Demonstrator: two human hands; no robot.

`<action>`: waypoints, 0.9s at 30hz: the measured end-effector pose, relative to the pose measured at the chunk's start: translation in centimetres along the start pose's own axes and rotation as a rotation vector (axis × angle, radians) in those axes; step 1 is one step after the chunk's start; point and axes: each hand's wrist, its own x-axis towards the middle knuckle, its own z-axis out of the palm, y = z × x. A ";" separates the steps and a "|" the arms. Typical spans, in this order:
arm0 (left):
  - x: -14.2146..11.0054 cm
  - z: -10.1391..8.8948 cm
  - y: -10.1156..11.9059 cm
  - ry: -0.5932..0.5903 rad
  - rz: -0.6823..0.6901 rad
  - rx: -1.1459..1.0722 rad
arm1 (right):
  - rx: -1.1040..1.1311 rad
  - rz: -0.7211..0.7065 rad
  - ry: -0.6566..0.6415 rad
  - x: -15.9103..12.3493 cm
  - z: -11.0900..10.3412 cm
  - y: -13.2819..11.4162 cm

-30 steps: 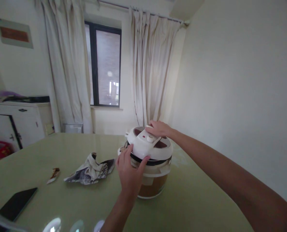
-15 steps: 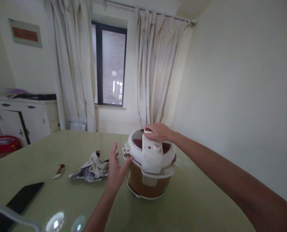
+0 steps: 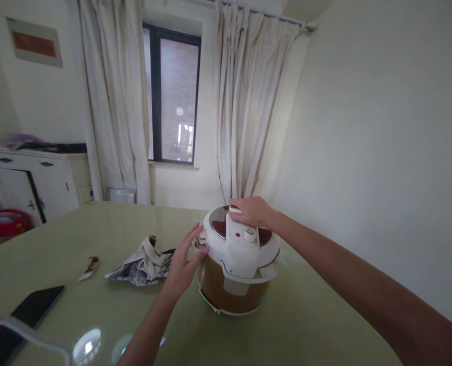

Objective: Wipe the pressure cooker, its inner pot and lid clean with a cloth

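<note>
An electric pressure cooker (image 3: 231, 287), white on top with a brown body, stands upright on the pale green table. Its white lid (image 3: 243, 254) has a dial and a red dot on the raised middle bar. My right hand (image 3: 253, 211) is wrapped over the lid handle (image 3: 235, 209) at the top of that bar. At the cooker's left side is my left hand (image 3: 182, 264), its fingers stretched and the thumb apart. Its fingertips touch or nearly touch the rim by the side lug. Behind my left wrist lies a crumpled cloth (image 3: 142, 265).
Farther left on the table (image 3: 107, 218) lie a small brown-and-white scrap (image 3: 89, 268) and a dark flat tablet-like object (image 3: 24, 323). A grey cable (image 3: 24, 330) crosses the lower left corner. A wall (image 3: 382, 152) rises on the right.
My left hand's raised fingers have come down and in against the cooker's left side. My right hand keeps its hold on the lid handle. The view has shifted slightly.
</note>
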 end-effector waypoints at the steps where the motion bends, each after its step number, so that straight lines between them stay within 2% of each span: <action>1: 0.0 0.0 0.1 0.007 0.004 0.009 | 0.014 0.013 0.003 0.0 0.1 -0.1; 8: 0.2 0.4 0.8 0.047 -0.027 0.065 | 0.097 0.092 0.016 -0.3 0.3 -0.5; 15: 0.5 1.9 0.8 0.113 -0.135 -0.053 | 0.157 0.131 0.019 -0.4 0.4 -0.6; 27: 0.4 1.9 -0.1 0.153 -0.076 -0.007 | 0.051 -0.031 0.081 -0.4 0.8 0.3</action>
